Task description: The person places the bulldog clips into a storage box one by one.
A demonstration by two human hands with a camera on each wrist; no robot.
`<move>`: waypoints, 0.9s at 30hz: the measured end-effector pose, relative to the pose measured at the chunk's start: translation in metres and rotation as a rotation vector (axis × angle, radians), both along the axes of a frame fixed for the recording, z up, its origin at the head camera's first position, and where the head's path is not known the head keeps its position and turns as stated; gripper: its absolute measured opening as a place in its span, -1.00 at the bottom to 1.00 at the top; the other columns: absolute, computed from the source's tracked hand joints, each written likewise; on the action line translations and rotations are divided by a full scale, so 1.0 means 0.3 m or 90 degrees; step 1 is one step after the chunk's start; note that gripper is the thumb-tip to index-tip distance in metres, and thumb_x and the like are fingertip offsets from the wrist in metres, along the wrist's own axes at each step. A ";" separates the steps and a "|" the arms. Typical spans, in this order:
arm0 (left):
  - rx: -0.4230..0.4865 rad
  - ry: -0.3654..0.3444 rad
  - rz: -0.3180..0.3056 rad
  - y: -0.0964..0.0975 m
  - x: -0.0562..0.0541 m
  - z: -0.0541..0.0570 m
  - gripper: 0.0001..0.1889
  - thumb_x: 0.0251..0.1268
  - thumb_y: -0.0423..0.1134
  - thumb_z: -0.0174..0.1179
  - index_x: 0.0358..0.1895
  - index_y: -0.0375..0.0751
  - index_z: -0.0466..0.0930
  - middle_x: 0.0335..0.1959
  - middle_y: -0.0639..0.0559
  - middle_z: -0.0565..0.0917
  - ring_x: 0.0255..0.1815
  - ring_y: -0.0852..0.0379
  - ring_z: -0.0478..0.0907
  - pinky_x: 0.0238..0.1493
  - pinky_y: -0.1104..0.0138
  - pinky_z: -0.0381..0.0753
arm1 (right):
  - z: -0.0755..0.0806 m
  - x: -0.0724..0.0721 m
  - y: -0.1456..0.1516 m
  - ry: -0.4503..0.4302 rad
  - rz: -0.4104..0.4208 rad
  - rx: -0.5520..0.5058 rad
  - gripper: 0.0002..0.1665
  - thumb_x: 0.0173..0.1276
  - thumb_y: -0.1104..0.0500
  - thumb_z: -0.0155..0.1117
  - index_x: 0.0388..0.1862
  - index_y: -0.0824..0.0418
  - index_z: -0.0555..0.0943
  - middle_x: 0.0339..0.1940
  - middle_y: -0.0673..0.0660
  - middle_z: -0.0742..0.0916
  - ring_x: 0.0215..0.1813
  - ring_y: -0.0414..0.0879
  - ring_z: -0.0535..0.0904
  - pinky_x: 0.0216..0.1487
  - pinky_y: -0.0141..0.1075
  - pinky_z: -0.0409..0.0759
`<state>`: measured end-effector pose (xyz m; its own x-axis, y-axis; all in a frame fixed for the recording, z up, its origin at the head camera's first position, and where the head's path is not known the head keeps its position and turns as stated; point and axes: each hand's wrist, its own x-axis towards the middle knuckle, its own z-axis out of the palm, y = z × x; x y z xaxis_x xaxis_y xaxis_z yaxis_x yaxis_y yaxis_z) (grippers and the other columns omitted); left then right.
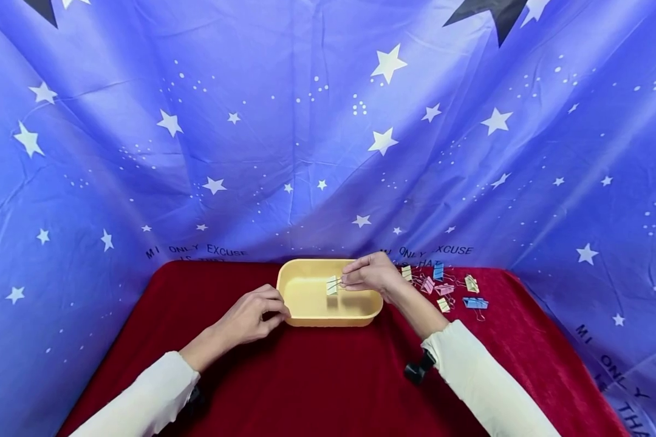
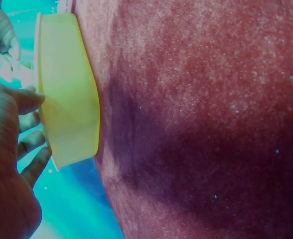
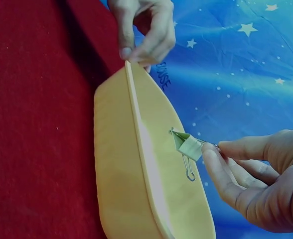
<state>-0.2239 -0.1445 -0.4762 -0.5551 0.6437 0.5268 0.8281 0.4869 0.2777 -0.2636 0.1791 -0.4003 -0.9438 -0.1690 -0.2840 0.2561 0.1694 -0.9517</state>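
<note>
Behind right grip (image 1: 373, 273), part-hidden tray (image 1: 328, 322)

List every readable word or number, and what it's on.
"MI ONLY EXCUSE": star-print backdrop, left; line beneath partly hidden.
"MI ONLY" and "XCUSE": backdrop, right of centre; "HAT" beneath.
"MI ONLY E": backdrop, lower right, cut off; "THA" beneath.
"USE": backdrop, right wrist view, blurred start.
None legible on the yellow tray or binder clips.
</note>
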 end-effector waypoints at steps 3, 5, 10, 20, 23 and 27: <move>-0.006 -0.004 -0.002 -0.002 -0.003 0.003 -0.80 0.24 -0.46 0.53 -0.23 -0.02 0.92 -0.23 0.15 0.81 -0.08 0.17 0.67 0.02 0.24 0.79 | -0.004 0.000 -0.032 0.003 0.006 0.005 -0.56 0.37 0.59 0.45 0.22 0.68 0.67 -0.14 0.40 0.90 -0.26 -0.07 0.90 -0.03 -0.23 0.91; -0.008 -0.008 -0.003 -0.003 -0.004 0.004 -0.81 0.25 -0.45 0.52 -0.23 -0.02 0.92 -0.23 0.14 0.82 -0.07 0.17 0.67 0.02 0.24 0.78 | -0.007 -0.002 -0.053 0.004 0.007 0.011 -0.58 0.36 0.59 0.46 0.19 0.66 0.69 -0.13 0.42 0.90 -0.27 -0.07 0.90 -0.02 -0.22 0.91; -0.012 -0.013 -0.004 -0.005 -0.003 0.005 -0.83 0.31 -0.42 0.50 -0.21 -0.02 0.92 -0.22 0.14 0.82 -0.07 0.16 0.68 0.04 0.23 0.79 | -0.020 0.003 -0.103 0.015 0.014 0.029 -0.66 0.33 0.59 0.48 0.09 0.63 0.74 -0.16 0.42 0.90 -0.28 -0.05 0.89 -0.03 -0.20 0.92; -0.016 -0.027 -0.001 -0.004 -0.003 0.008 -0.84 0.32 -0.40 0.51 -0.19 -0.02 0.93 -0.20 0.13 0.83 -0.06 0.16 0.67 0.05 0.22 0.78 | -0.056 0.006 -0.190 0.049 0.041 0.063 -0.68 0.32 0.57 0.49 0.05 0.66 0.76 -0.19 0.44 0.90 -0.25 0.05 0.93 0.05 -0.03 0.91; -0.021 -0.027 0.001 -0.004 -0.003 0.007 -0.84 0.33 -0.40 0.51 -0.18 -0.01 0.93 -0.20 0.14 0.82 -0.06 0.16 0.66 0.04 0.23 0.78 | -0.061 0.007 -0.214 0.054 0.044 0.065 -0.70 0.31 0.57 0.50 0.03 0.65 0.77 -0.17 0.46 0.90 -0.23 0.08 0.93 0.01 -0.07 0.92; -0.023 -0.023 0.002 -0.006 -0.003 0.008 -0.83 0.30 -0.40 0.53 -0.18 -0.01 0.93 -0.20 0.14 0.82 -0.07 0.17 0.65 0.01 0.25 0.77 | -0.059 0.011 -0.245 0.059 0.048 0.066 -0.71 0.30 0.58 0.51 0.00 0.65 0.78 -0.20 0.43 0.89 -0.26 0.06 0.92 -0.01 -0.08 0.93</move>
